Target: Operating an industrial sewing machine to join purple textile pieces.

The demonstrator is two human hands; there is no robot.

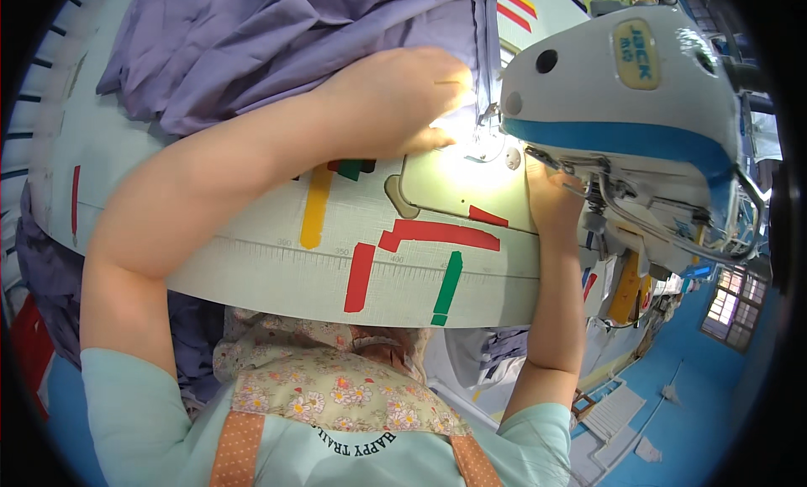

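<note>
A large piece of purple fabric lies gathered over the far left of the sewing table, and its seamed edge runs toward the needle area. My left hand reaches across from the left, fingers curled at that edge just left of the presser foot. Bright lamp glare washes out its fingertips. Under the right side of the white and blue sewing machine is my right hand, beside the metal machine plate. The machine head hides most of its fingers.
Red tape, yellow tape and green tape mark the pale table along its printed ruler. More purple cloth hangs beyond the left edge. A white rack stands on the blue floor at lower right.
</note>
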